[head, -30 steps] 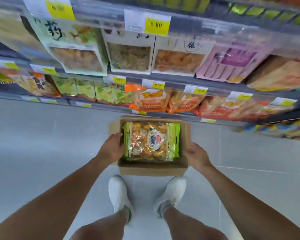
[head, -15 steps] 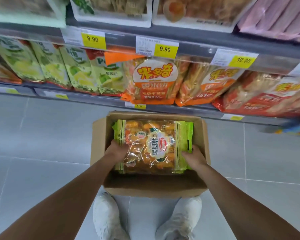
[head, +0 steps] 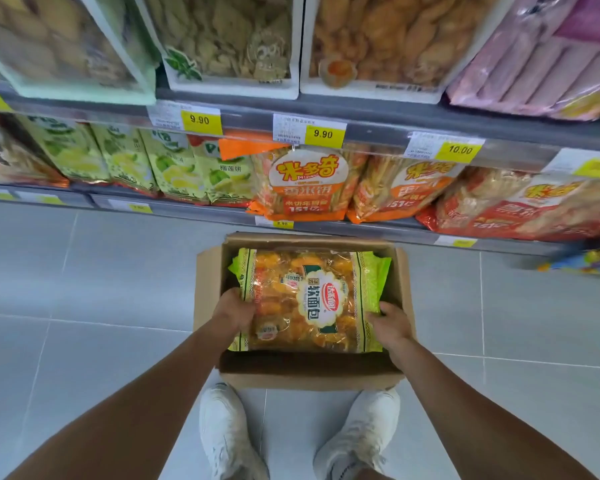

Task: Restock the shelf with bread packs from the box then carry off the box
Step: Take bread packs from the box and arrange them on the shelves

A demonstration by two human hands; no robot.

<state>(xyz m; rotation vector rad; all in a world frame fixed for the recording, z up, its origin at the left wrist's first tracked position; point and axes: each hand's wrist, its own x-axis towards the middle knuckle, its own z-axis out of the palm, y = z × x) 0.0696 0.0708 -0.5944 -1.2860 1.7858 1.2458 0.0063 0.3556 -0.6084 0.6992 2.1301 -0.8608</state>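
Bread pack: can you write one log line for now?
bread pack: in box | left hand: grips left side | right hand: grips right side | box: on floor

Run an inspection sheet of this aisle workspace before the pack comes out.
Surface: grey tiled floor, box resting on it.
Job's things: open cardboard box holding a bread pack lying flat; stocked shelf ahead.
Clutter: blurred colourful packaging, low right.
Hands: left hand grips the pack's left edge; right hand its right edge.
Cables: nothing seen.
Surroundings: orange snack packs, green snack packs, price tags, white shoes.
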